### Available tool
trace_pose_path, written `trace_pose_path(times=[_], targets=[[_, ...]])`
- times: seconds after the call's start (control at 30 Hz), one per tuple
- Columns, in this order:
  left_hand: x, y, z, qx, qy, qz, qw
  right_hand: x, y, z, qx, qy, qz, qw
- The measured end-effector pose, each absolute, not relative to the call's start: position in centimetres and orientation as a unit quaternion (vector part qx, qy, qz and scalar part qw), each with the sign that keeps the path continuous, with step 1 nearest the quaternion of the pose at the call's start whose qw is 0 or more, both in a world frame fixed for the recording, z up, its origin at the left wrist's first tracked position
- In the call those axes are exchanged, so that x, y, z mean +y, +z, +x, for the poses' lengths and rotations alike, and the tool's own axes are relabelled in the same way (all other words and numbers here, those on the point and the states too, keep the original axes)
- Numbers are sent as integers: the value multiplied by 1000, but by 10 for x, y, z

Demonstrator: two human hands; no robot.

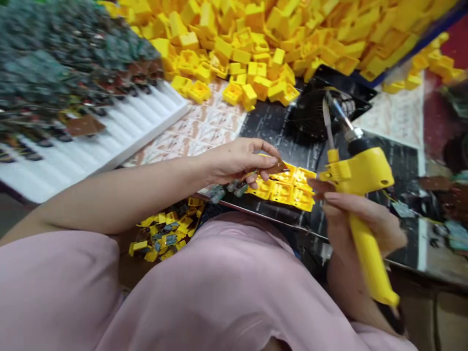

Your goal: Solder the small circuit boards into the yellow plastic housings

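Note:
My left hand (pixel 239 158) pinches a small brown circuit board (pixel 277 168) just above a row of yellow plastic housings (pixel 288 189) lying on the dark work surface (pixel 263 124). My right hand (pixel 360 222) grips the handle of a yellow soldering gun (pixel 360 180). Its metal tip (pixel 338 112) points up and away, toward a black stand. The right hand is blurred by motion.
A big heap of yellow housings (pixel 278 39) fills the back. A white ribbed tray (pixel 109 131) at left carries several green and brown circuit boards (pixel 54 58). A box of assembled yellow parts (pixel 164 234) sits near my lap. Clutter lies at the right edge.

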State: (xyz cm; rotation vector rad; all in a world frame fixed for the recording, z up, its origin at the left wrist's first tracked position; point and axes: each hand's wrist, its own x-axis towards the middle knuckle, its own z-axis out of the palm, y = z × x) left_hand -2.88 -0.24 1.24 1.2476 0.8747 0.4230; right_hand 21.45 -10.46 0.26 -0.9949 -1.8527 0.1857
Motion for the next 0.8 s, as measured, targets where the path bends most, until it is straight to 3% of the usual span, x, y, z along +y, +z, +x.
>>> trace_pose_path(times=[0.07,0.17,0.47,0.63,0.8], targets=[[-7,12,-7,370,142,538,744,-103,7,216,-808,34,-387,443],[-13,10,7,358,106,546,750,-101,3,220,-791,-26,-411,453],[-33,-4,8,290,292,795,445,-103,-11,211,-660,-17,-469,587],[-37,-18,22,272,308,731,545,-100,-17,208,-608,-28,-460,647],[-36,-23,18,281,323,687,587,-102,-17,217,-620,-17,-464,633]])
